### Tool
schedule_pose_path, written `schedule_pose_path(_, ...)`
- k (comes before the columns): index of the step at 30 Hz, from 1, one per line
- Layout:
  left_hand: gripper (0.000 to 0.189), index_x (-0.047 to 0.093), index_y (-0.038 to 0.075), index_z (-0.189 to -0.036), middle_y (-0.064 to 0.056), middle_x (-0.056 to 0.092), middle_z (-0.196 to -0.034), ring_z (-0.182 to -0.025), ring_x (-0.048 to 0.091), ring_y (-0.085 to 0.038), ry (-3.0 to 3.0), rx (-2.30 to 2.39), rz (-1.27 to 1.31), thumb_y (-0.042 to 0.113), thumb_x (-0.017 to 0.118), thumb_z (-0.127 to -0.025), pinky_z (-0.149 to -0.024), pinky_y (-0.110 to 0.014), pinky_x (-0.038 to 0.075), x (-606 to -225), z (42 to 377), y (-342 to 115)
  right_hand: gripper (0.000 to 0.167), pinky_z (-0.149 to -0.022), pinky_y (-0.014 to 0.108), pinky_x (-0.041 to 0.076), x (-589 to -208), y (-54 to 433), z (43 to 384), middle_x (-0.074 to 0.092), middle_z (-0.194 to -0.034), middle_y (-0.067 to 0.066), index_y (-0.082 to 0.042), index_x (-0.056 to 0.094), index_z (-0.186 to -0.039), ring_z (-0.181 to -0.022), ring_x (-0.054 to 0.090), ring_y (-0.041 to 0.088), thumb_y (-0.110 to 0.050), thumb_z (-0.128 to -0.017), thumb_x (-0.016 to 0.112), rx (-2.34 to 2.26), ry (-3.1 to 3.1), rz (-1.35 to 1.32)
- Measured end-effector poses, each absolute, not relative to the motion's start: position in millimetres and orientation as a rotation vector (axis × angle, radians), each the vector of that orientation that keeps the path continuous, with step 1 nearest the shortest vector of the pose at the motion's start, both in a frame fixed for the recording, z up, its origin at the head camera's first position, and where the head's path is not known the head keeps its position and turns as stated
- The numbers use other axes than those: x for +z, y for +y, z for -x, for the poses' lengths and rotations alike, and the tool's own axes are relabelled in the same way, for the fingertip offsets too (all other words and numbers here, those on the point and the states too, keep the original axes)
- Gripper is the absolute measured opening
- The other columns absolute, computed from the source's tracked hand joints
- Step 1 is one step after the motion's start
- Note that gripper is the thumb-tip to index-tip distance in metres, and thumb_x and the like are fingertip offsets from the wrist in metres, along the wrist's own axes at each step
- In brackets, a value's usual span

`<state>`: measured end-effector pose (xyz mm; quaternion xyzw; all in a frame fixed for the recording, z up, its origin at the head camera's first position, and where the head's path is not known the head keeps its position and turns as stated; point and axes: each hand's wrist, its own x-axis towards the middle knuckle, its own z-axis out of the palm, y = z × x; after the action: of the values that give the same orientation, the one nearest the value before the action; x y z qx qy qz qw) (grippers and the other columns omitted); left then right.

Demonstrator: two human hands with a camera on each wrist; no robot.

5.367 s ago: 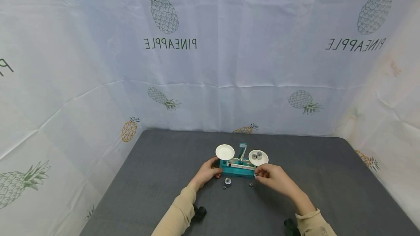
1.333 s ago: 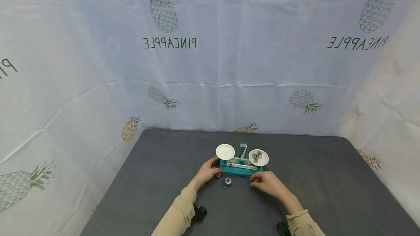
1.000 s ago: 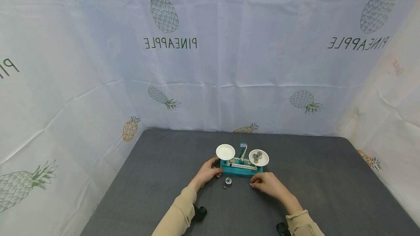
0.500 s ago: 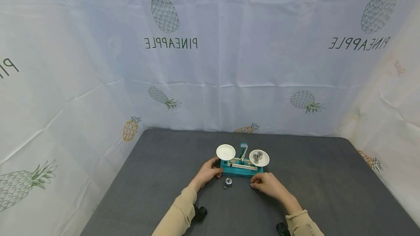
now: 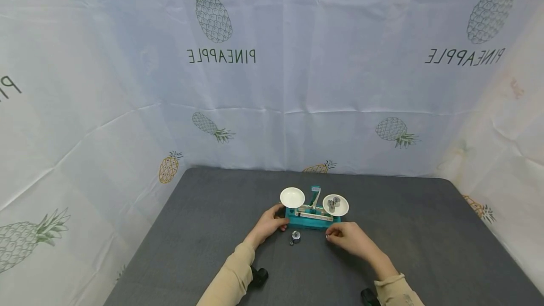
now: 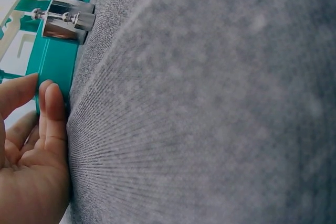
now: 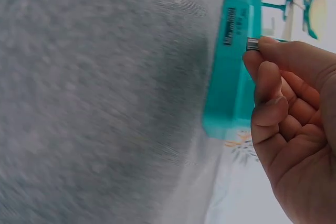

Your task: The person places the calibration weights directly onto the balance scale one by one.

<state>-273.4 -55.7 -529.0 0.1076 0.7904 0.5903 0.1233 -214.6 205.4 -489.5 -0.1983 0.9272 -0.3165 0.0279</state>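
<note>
A teal balance scale (image 5: 308,222) with two white pans stands mid-table. My left hand (image 5: 265,226) grips the left end of its base, thumb and fingers on either side of the teal edge in the left wrist view. Between thumb and index finger, my right hand (image 5: 350,239) pinches a small silver weight (image 7: 253,44) just in front of the base's right end. Several metal weights (image 5: 336,200) sit in the right pan (image 5: 343,210); the left pan (image 5: 292,197) holds nothing. In front of the base, a larger knobbed weight (image 5: 296,235) stands beside a tiny one (image 5: 292,243).
The dark grey tabletop (image 5: 221,202) reaches back to a white curtain (image 5: 272,140) printed with pineapples. Black straps or mounts (image 5: 259,277) show at both wrists, near the beige sleeves (image 5: 229,273).
Since the earliest frame, the right pan has gained a weight. My right hand then took the small weight from the table and has just raised it slightly. The left hand stays on the base.
</note>
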Motion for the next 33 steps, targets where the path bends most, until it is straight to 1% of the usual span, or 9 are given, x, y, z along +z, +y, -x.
schedule_pose_path(8, 0.061, 0.040, 0.001, -0.138, -0.006, 0.062, -0.077, -0.063, 0.057, -0.009, 2.294, 1.722, -0.311, 0.013, 0.065, -0.084, -0.062, -0.024, 0.050, -533, 276, -57, 0.009, -0.057, 0.019, 0.047, -463, 208, 212, 0.066, -0.077, -0.005, -0.009, 0.069, -0.089, -0.067, 0.056, -0.002, -0.016, -0.085, 0.066, -1.015, 2.923, 0.602)
schedule_pose_path(12, 0.061, 0.040, 0.000, -0.138, -0.007, 0.062, -0.078, -0.063, 0.057, -0.009, 2.289, 1.731, -0.311, 0.013, 0.065, -0.084, -0.062, -0.024, 0.050, -532, 275, -57, 0.011, -0.058, 0.019, 0.047, -449, 211, 213, 0.067, -0.079, -0.004, -0.009, 0.070, -0.093, -0.068, 0.056, -0.001, -0.015, -0.086, 0.064, -1.028, 2.946, 0.553)
schedule_pose_path(19, 0.062, 0.039, 0.000, -0.138, -0.012, 0.063, -0.080, -0.063, 0.056, -0.010, 2.280, 1.754, -0.318, 0.013, 0.065, -0.084, -0.062, -0.026, 0.050, -533, 275, -57, 0.013, -0.061, 0.021, 0.048, -434, 218, 217, 0.068, -0.086, -0.001, -0.009, 0.069, -0.098, -0.075, 0.060, 0.009, -0.015, -0.088, 0.062, -1.001, 2.987, 0.489)
schedule_pose_path(24, 0.060, 0.040, 0.002, -0.139, -0.010, 0.063, -0.081, -0.063, 0.056, -0.010, 2.295, 1.737, -0.303, 0.013, 0.064, -0.085, -0.062, -0.026, 0.051, -533, 275, -57, 0.015, -0.064, 0.025, 0.050, -430, 222, 224, 0.068, -0.088, 0.001, -0.009, 0.069, -0.099, -0.079, 0.061, 0.013, -0.015, -0.088, 0.062, -1.005, 3.013, 0.439)
schedule_pose_path(27, 0.059, 0.039, 0.001, -0.138, -0.009, 0.062, -0.081, -0.064, 0.056, -0.010, 2.309, 1.725, -0.302, 0.012, 0.063, -0.086, -0.062, -0.025, 0.050, -530, 273, -56, 0.015, -0.065, 0.027, 0.051, -430, 223, 229, 0.068, -0.088, 0.003, -0.007, 0.068, -0.099, -0.079, 0.061, 0.014, -0.014, -0.088, 0.062, -1.006, 3.019, 0.430)
schedule_pose_path(30, 0.057, 0.040, -0.002, -0.137, -0.012, 0.062, -0.080, -0.064, 0.056, -0.011, 2.307, 1.735, -0.306, 0.009, 0.062, -0.086, -0.062, -0.027, 0.050, -520, 267, -56, 0.015, -0.066, 0.029, 0.052, -432, 224, 232, 0.068, -0.089, 0.005, -0.006, 0.068, -0.100, -0.080, 0.062, 0.015, -0.014, -0.088, 0.062, -1.003, 3.011, 0.421)
schedule_pose_path(33, 0.056, 0.040, -0.006, -0.136, -0.019, 0.063, -0.080, -0.065, 0.058, -0.013, 2.296, 1.760, -0.330, 0.005, 0.062, -0.085, -0.062, -0.030, 0.052, -509, 261, -56, 0.015, -0.066, 0.030, 0.053, -434, 225, 235, 0.068, -0.090, 0.005, -0.006, 0.068, -0.100, -0.081, 0.062, 0.016, -0.014, -0.088, 0.061, -0.990, 3.006, 0.420)
